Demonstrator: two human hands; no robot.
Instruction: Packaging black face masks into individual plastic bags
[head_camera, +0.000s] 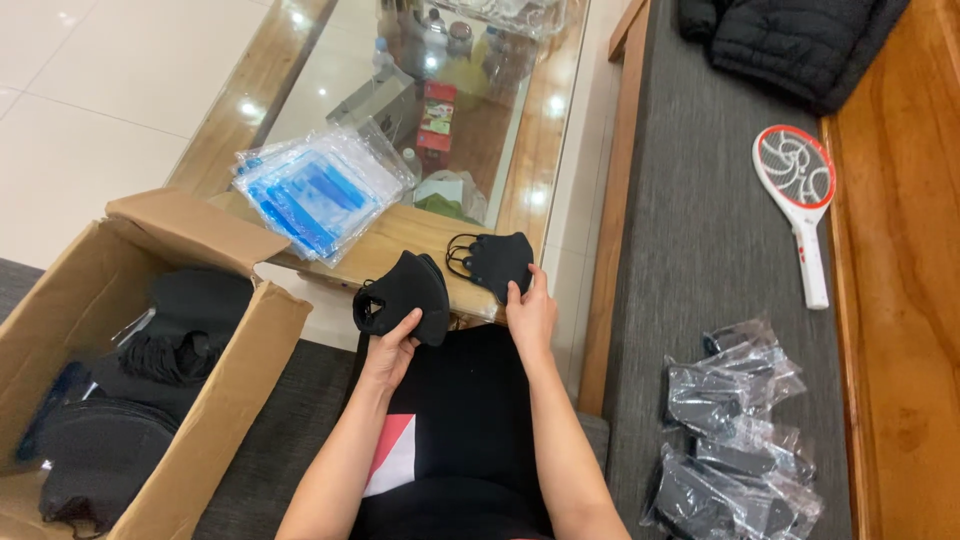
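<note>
My left hand (390, 350) grips a small stack of black face masks (402, 295) from below, holding it above my lap. My right hand (530, 312) pinches the lower edge of a single black face mask (497, 262), whose ear loops hang on its left side; the mask rests on the wooden edge of the glass-topped table (400, 240). The two hands are a short distance apart, both just in front of the table's near edge.
A pile of clear and blue plastic bags (315, 190) lies on the table. An open cardboard box (215, 400) of black masks stands at my left. On the grey bench (700, 250) at my right lie several bagged masks (735, 430), a racket-shaped swatter (800, 200) and a black jacket (790, 40).
</note>
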